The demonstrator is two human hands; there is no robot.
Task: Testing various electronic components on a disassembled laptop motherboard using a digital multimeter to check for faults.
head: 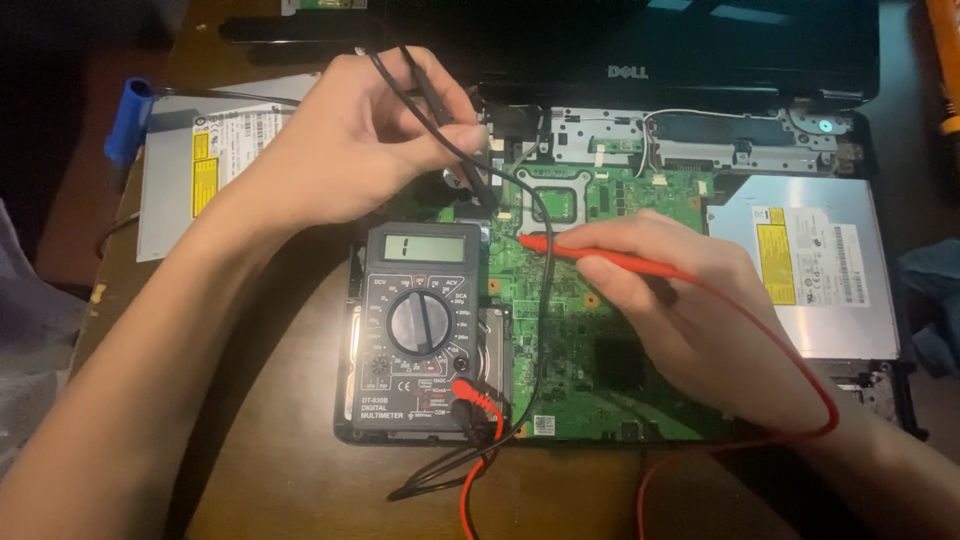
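My left hand [350, 140] pinches a black test probe [455, 130], its tip pointing down onto the green circuit board [580, 360] of an opened laptop. In my right hand [690, 300] is a red test probe [600, 255], held almost flat, with its tip touching the board just right of the meter's display. A dark grey digital multimeter [420, 330] lies on the left part of the laptop base. Red and black leads [480, 400] plug into its lower right corner and loop out to both probes.
A silver optical drive [830, 270] sits in the laptop's right side. Another silver drive [200, 160] lies on the wooden table at the left, beside a blue-handled tool [128, 115]. The dark laptop lid [640, 40] stands open at the back.
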